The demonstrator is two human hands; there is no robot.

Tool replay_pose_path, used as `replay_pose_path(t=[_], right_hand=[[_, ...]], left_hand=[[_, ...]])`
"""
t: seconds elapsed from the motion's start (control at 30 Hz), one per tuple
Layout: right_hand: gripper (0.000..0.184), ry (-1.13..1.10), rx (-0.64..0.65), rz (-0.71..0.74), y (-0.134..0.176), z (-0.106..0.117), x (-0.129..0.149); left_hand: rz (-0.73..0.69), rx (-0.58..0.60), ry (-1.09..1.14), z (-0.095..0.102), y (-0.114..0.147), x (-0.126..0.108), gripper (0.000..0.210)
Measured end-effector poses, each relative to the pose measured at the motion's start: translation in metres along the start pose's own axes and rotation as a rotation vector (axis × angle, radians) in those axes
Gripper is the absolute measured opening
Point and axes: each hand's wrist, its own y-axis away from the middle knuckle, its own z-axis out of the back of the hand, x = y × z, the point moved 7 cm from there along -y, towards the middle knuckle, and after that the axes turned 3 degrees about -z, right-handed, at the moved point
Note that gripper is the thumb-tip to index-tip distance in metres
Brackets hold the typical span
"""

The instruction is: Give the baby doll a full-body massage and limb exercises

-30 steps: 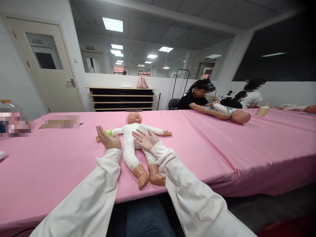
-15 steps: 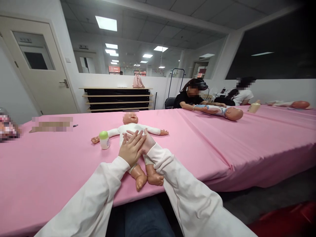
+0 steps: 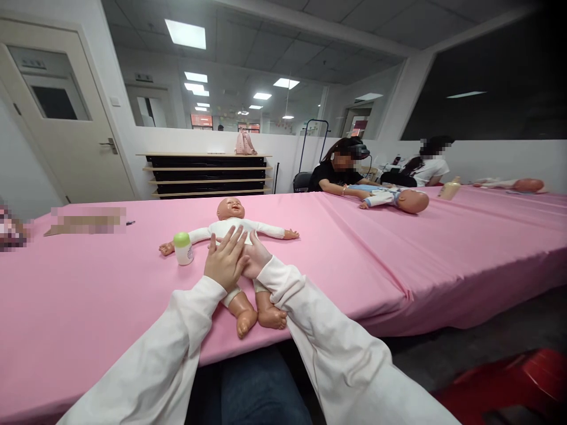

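The left hand (image 3: 225, 260) lies palm down over the right hand (image 3: 256, 260), each grip released, above the belly of a doll (image 3: 221, 226) lying face up on the pink bench (image 3: 341, 271). A green-lidded bottle (image 3: 183, 249) stands just beside its outstretched arm. Farther off, a person (image 3: 332, 176) bends over another doll (image 3: 390, 196).

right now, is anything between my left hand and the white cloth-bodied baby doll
Yes: your bare right hand is partly beneath the left hand, over the doll. The green-lidded white plastic bottle stands to one side.
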Motion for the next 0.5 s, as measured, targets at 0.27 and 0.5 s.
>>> replay_pose_path(t=[0.27, 0.5], right_hand=[[0.056, 0.055, -0.182, 0.084, -0.001, 0.031, 0.012], [0.038, 0.492, -0.593, 0.391, -0.035, 0.089, 0.066]], left_hand=[[0.383, -0.214, 0.103, 0.009, 0.001, 0.059, 0.042], [0.003, 0.094, 0.205, -0.029, -0.054, 0.06, 0.031]])
